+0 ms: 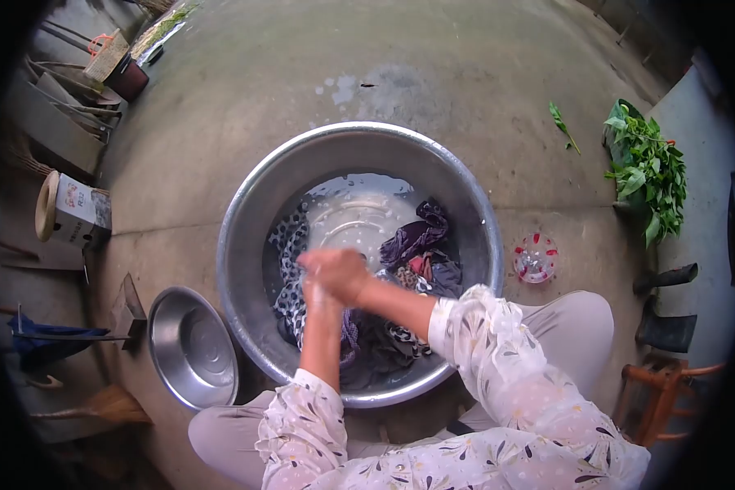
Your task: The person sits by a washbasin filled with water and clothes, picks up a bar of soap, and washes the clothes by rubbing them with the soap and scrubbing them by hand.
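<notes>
A large metal basin [359, 128] stands between my knees, with water and wet clothes in it. Over its middle, my right hand [343, 271] lies across my left hand [322, 296], the two touching. Both are smeared by motion, and their fingers cannot be made out. Whether anything is between them is hidden. Left of the hands, a black-and-white spotted cloth [289, 265] rests in the water. A dark purple cloth [416, 237] is bunched on the right side, above grey and dark garments [376, 351] nearer me.
A smaller metal basin [194, 347] tilts at the left. On the right are a clear red-marked bowl [536, 258], leafy greens [652, 167], black boots [666, 327] and a wooden chair [661, 396]. A broom [110, 406] and cardboard box [80, 211] are along the left.
</notes>
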{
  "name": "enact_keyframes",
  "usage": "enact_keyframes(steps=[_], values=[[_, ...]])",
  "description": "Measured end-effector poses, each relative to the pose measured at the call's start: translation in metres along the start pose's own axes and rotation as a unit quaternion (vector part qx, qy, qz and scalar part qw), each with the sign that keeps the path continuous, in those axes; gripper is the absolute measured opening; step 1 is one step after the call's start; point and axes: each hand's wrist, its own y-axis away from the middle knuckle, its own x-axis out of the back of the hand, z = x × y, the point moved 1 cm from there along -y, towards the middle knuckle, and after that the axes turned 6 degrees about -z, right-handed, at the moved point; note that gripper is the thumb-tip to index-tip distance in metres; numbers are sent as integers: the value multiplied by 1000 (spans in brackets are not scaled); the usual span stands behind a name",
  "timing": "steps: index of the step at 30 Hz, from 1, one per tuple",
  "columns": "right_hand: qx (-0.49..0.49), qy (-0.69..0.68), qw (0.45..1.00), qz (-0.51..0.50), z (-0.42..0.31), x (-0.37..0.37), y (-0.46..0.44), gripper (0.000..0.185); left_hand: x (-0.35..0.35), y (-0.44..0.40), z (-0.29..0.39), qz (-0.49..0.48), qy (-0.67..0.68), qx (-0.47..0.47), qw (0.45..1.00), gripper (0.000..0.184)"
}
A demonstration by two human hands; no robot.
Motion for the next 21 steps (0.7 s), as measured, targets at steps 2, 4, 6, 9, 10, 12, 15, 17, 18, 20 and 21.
enact_keyframes(steps=[2, 4, 6, 9, 10, 12, 15, 17, 18, 20, 21], values=[[-117, 26, 992, -46, 48, -3, -2, 23, -34, -4, -20, 385, -274, 2, 882, 25], [-126, 27, 991, -39, 51, -6, 1, 25, -17, 2, -12, 341, -269, -11, 901, 24], [-26, 2, 999, 25, 18, -10, 8, 34, 23, 11, 7, 211, -161, -66, 962, 24], [39, 23, 999, 7, -34, -5, 10, 34, 23, 12, 7, 268, -196, -58, 942, 25], [58, 29, 998, 1, -41, -4, 12, 34, 21, 14, 5, 288, -207, -53, 933, 25], [6, 32, 999, -10, 9, -9, 1, 33, 11, 11, -1, 324, -229, -48, 917, 27], [-61, 109, 992, -13, 55, -10, 0, 28, -15, 1, -20, 360, -279, 38, 890, 30], [-91, 99, 990, -42, 45, -5, 6, 22, -11, 5, -17, 387, -304, -17, 870, 27], [-20, 88, 996, -27, 27, -9, 10, 22, -1, 10, -8, 389, -311, -65, 865, 25], [50, 31, 998, 11, -15, -14, 17, 21, 55, 11, 5, 45, -120, -86, 988, 20], [45, 38, 998, -19, -32, -14, 21, 21, 46, 12, 4, 93, -123, -84, 985, 20]])
